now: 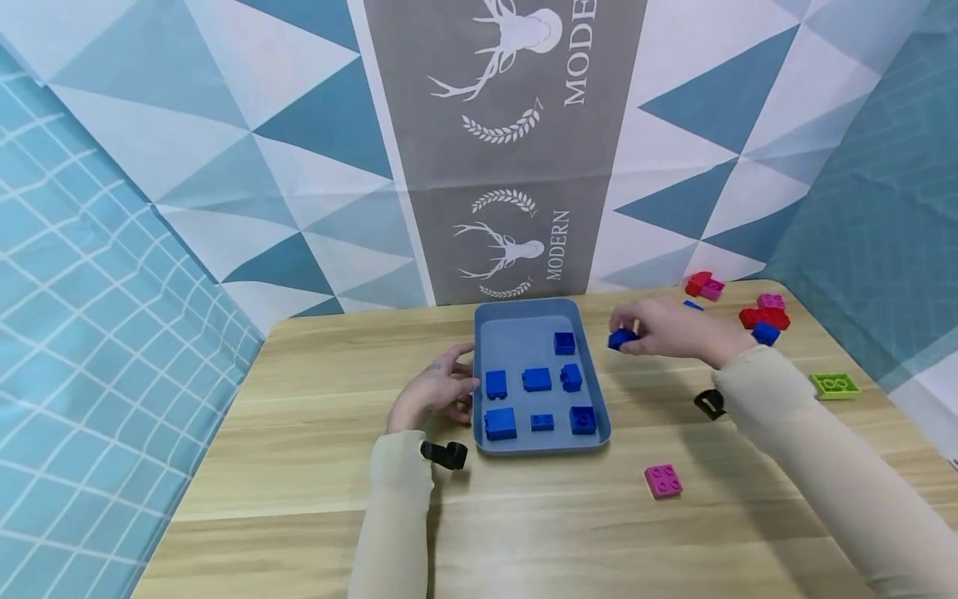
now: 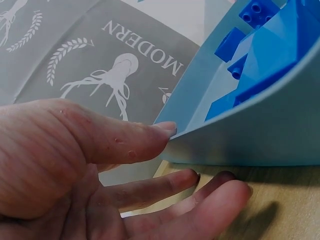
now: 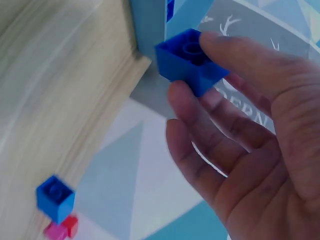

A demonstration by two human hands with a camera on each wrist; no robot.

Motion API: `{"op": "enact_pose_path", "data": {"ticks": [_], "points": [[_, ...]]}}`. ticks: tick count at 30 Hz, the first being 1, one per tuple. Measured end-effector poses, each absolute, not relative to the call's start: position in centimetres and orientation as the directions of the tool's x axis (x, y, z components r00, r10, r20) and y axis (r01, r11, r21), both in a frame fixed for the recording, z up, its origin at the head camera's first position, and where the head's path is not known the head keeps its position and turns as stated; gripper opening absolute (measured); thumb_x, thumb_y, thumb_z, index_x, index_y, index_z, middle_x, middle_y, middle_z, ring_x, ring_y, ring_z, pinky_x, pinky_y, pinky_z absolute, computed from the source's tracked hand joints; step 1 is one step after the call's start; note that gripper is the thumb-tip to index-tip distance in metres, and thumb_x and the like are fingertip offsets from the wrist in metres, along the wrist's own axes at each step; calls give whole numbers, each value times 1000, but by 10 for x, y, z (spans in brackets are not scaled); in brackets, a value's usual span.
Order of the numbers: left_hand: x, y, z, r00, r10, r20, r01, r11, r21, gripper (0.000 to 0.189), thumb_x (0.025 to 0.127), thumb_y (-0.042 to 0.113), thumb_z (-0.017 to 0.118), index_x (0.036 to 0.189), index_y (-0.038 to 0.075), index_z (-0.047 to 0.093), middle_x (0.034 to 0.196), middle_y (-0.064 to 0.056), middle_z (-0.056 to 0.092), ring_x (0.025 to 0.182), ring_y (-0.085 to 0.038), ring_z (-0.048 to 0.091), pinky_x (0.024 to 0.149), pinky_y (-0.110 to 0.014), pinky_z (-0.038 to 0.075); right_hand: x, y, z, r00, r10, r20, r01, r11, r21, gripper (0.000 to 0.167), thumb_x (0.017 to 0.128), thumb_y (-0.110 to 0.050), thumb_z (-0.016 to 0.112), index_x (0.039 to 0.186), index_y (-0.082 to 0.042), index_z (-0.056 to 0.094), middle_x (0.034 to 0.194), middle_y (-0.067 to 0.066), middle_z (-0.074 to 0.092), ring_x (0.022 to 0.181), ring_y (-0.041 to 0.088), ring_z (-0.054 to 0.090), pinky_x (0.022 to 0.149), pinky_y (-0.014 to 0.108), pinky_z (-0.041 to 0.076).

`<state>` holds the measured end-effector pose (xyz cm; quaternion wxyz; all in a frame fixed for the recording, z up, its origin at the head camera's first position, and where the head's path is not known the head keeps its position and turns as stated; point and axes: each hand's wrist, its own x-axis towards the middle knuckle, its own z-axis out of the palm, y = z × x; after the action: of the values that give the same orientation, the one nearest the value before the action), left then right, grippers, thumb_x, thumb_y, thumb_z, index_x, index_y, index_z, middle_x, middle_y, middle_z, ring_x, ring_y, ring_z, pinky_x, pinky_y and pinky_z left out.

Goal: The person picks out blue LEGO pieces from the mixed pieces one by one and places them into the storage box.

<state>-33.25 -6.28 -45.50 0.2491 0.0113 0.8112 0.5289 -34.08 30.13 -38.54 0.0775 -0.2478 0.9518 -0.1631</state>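
My right hand (image 1: 662,329) pinches a blue building brick (image 3: 190,60) between thumb and fingers, just right of a blue-grey tray (image 1: 542,453). The brick's hollow underside shows in the right wrist view. At the tray's left side is my left hand (image 1: 437,389), its fingers loosely extended and the thumb tip right at the rim in the left wrist view. Several blue bricks lie spread inside the tray, among them a large one (image 1: 501,423) at the front left and a small one (image 1: 542,423) at the front middle.
Right of the tray lie a pink brick (image 1: 663,482), a lime green brick (image 1: 834,385), a red brick (image 1: 763,319) beside a blue brick (image 1: 766,334), and red and pink bricks (image 1: 703,285) at the back. A patterned cloth (image 1: 516,166) hangs behind the wooden table (image 1: 329,399).
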Motion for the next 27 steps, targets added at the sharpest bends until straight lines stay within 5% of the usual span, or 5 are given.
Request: {"op": "enact_pose_path", "data": {"ticks": [14, 27], "points": [[-337, -63, -454, -876, 302, -376, -218, 449, 867, 65, 104, 7, 56, 160, 27, 30, 149, -18, 46, 86, -27, 66, 63, -38, 66, -389, 235, -387, -825, -564, -34, -526, 790, -314, 23, 86, -12, 82, 105, -3, 72, 98, 11, 69, 90, 26, 62, 83, 46, 58], [-336, -64, -457, -870, 297, -393, -233, 455, 860, 66, 104, 7, 56, 161, 28, 29, 150, -18, 45, 90, -28, 66, 64, -37, 66, -407, 182, -402, -809, -560, -180, -517, 822, -237, 25, 87, -16, 81, 109, -8, 71, 102, 8, 66, 94, 25, 60, 84, 39, 58]]}}
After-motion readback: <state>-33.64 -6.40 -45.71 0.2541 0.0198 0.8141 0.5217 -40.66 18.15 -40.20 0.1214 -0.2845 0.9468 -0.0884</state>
